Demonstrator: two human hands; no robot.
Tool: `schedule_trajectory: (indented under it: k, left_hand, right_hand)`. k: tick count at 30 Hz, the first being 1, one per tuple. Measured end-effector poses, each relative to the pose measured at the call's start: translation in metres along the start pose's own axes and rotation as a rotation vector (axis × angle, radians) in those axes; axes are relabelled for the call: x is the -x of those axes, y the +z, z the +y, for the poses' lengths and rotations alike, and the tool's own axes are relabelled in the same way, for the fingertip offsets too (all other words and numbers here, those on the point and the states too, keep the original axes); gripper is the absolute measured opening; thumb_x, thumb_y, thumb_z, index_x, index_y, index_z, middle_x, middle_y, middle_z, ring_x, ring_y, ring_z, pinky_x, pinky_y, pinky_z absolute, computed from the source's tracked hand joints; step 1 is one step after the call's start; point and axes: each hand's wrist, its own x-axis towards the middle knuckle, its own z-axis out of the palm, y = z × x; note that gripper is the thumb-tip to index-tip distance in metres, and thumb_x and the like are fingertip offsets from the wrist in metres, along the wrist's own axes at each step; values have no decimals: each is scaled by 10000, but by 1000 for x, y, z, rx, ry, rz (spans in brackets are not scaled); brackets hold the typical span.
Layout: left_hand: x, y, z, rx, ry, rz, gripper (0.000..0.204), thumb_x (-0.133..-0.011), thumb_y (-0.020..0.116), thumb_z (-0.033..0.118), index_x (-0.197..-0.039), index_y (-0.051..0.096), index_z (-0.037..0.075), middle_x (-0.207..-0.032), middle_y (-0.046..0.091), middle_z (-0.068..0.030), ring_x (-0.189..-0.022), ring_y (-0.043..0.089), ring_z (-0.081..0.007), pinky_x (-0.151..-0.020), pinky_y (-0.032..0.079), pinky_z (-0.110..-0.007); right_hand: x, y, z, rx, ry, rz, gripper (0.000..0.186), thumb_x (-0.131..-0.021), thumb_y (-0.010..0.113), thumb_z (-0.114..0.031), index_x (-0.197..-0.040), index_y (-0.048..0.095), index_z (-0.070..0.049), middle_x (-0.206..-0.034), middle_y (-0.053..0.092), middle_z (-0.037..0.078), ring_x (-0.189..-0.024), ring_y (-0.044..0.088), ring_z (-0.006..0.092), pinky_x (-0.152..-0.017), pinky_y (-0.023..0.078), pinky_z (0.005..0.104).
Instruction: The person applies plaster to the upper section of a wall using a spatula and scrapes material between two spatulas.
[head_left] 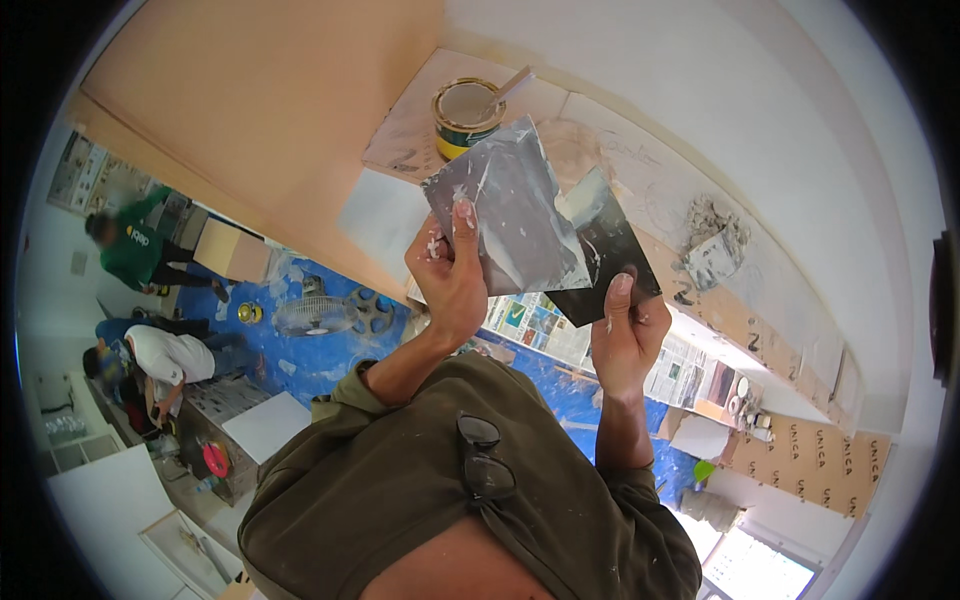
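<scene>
My left hand (pixel 448 270) grips a square grey plate (pixel 510 215) smeared with pale paste, thumb on its face, flecks of paste on the fingers. My right hand (pixel 628 335) pinches a darker square plate (pixel 615 260) with pale smears along its upper part; it lies partly behind the grey plate, whose edge overlaps it. An open yellow and dark tin of pale paste (pixel 465 108) stands just beyond the plates on a stained ledge (pixel 410 135), a stick (pixel 517 82) leaning in it. A crumpled, paste-caked bundle (pixel 712 250) lies to the right on the ledge.
Two other people (pixel 135 240) (pixel 170 365) are at the left below. A blue floor sheet (pixel 290 360) holds a fan (pixel 315 312) and small tins (pixel 250 312). Newspapers (pixel 535 320) lie under the ledge. Sunglasses (pixel 485 450) hang on my shirt. A wall rises at the right.
</scene>
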Motion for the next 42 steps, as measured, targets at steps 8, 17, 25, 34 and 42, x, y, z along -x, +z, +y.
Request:
schedule_trajectory:
  k: [8, 17, 25, 34, 42]
  left_hand:
    - [-15, 9, 1, 53, -71, -95, 156, -970, 550, 125, -934, 615, -12, -835, 578, 30, -756, 456, -15, -646, 374, -183]
    - [-76, -6, 3, -199, -778, -708, 172, -927, 623, 185, -883, 629, 18, -747, 562, 34, -664, 480, -28, -575, 399, -210]
    - [-85, -1, -35, -491, -1100, -1319, 262, -884, 668, 266, -883, 624, 7, -749, 585, 21, -667, 503, -30, -537, 408, -224]
    - [-60, -23, -91, -449, -1349, -1154, 272, -877, 679, 284, -848, 631, 18, -705, 564, 15, -563, 457, -41, -450, 355, -223]
    - [-57, -29, -84, -434, -1155, -1054, 287, -884, 672, 283, -833, 621, 5, -668, 564, 15, -508, 459, -31, -395, 324, -211]
  right_hand:
    - [23, -8, -4, 135, 84, 41, 268, -982, 508, -118, -727, 499, -39, -635, 390, -48, -591, 298, 41, -502, 234, 248]
    - [-33, -72, -37, 563, -130, 47, 278, -833, 670, -57, -1093, 593, 4, -840, 707, 90, -705, 630, 92, -632, 478, 244]
    - [-68, -68, -7, 624, 194, -569, 319, -801, 721, -126, -1090, 598, -74, -620, 587, 86, -551, 496, 115, -547, 398, 291]
    - [-54, -51, 9, 300, 529, -689, 336, -812, 725, -116, -1122, 603, -69, -616, 542, 5, -532, 398, 54, -482, 297, 253]
    - [-34, -71, -34, 846, -271, -650, 234, -748, 644, 70, -960, 693, -18, -923, 699, 112, -811, 694, 256, -728, 567, 318]
